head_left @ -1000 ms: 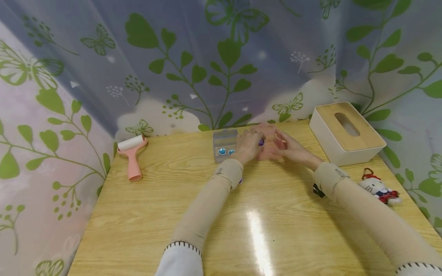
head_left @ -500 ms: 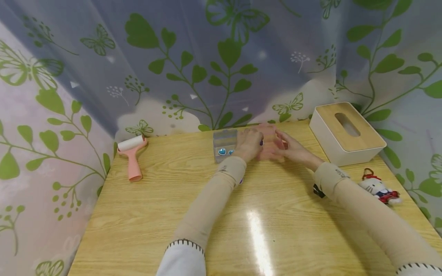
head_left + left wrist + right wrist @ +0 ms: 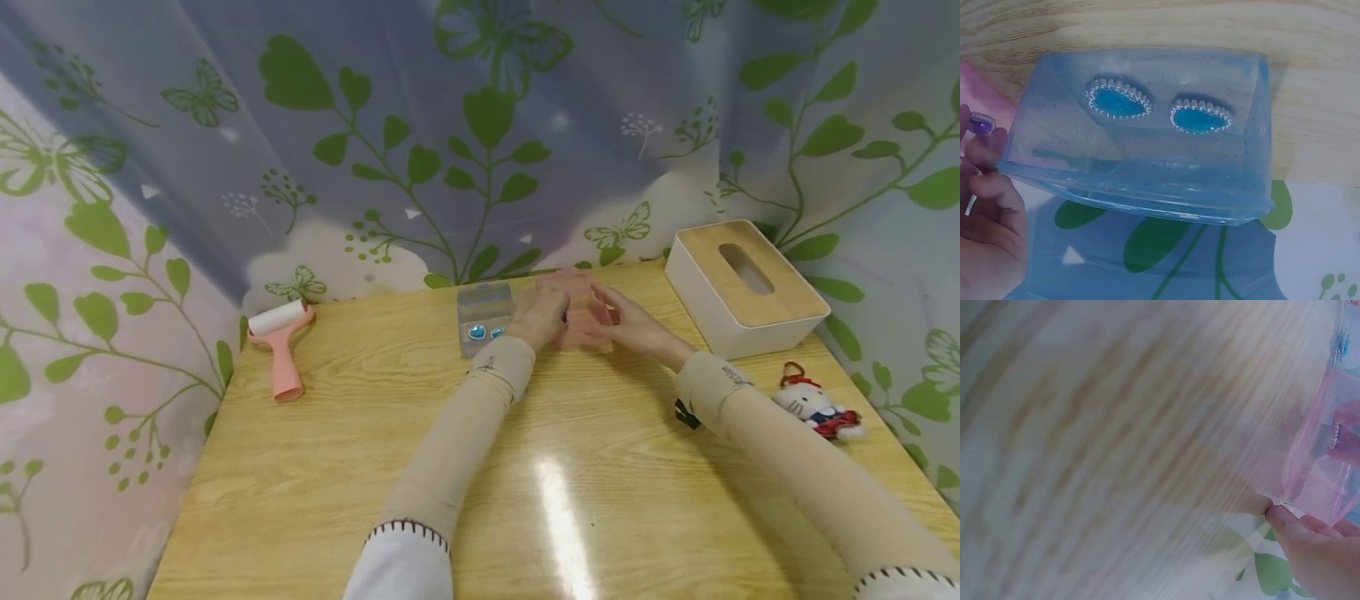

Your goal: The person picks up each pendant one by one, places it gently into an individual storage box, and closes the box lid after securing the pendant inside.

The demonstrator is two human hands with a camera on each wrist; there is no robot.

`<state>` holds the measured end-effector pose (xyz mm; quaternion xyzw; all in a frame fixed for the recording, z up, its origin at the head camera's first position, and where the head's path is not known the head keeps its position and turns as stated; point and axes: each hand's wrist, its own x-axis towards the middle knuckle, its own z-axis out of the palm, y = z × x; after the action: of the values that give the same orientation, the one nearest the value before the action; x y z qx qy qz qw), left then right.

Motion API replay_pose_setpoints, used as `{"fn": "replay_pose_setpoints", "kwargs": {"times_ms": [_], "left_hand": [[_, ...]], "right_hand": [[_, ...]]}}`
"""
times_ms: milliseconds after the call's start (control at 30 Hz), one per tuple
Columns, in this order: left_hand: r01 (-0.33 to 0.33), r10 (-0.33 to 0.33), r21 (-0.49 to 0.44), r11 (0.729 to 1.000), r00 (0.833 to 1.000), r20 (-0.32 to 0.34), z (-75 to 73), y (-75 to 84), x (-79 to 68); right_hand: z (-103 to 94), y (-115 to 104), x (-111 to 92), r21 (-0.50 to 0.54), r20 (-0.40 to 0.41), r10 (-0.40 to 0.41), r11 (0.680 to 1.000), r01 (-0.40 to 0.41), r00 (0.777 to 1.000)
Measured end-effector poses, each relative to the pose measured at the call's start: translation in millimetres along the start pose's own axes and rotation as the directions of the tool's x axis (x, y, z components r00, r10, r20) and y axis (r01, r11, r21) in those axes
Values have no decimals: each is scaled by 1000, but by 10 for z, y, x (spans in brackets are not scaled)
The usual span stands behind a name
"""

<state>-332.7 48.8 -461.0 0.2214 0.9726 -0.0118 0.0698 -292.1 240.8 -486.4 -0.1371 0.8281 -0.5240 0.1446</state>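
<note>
In the head view my left hand (image 3: 542,317) pinches a small purple gem (image 3: 566,317) over the translucent pink box (image 3: 577,335). The left wrist view shows that purple gem (image 3: 982,124), with a silver beaded edge, between the fingertips. My right hand (image 3: 637,325) grips the right side of the pink box, thumb near the front and fingers farther back; its fingertips meet the box (image 3: 1313,469) in the right wrist view. Left of it stands a translucent bluish box (image 3: 474,310), holding two blue drop-shaped gems (image 3: 1119,102) with silver beaded edges. My left hand partly covers both boxes.
A pink-handled lint roller (image 3: 283,358) lies at the left. At the right stand a white tissue box (image 3: 750,283) with a wooden lid and a white cat plush keychain (image 3: 817,408). A small black object (image 3: 686,414) lies by the right sleeve. A patterned curtain (image 3: 405,150) hangs behind.
My left hand has dipped slightly lower over the pink box with the purple gem. My right hand keeps its hold. A purple item by the left sleeve is now hidden. The head view has shifted slightly.
</note>
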Motion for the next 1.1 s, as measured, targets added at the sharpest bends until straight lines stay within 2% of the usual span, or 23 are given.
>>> {"fn": "replay_pose_setpoints", "kwargs": {"times_ms": [267,367,467,600,767,900,1100], "left_hand": [[-3,3,13,1000,1000,-15,5,-24,-45],[-4,4,-9,1000,1000,-15,9,-38,-66],[-6,4,-92,996,1000,-24,-3,-68,-85],[-3,-14,-205,979,996,-85,-94,-137,-145],[-11,-29,-267,964,989,-145,-273,-241,-323],[-60,-11,-349,935,980,-198,-367,-327,-514],[-141,33,-418,898,966,-256,-338,-480,-799]], "right_hand": [[59,-39,27,0,11,-8,1000,8,1000],[73,-32,31,-9,15,-6,1000,6,1000],[86,-23,38,-18,21,-3,1000,4,1000],[89,-34,32,-17,22,1,1000,0,1000],[55,-46,-5,-7,19,6,1000,-6,1000],[13,-22,-15,-7,18,8,1000,-7,1000],[10,12,-2,-8,22,16,1000,-16,1000]]}}
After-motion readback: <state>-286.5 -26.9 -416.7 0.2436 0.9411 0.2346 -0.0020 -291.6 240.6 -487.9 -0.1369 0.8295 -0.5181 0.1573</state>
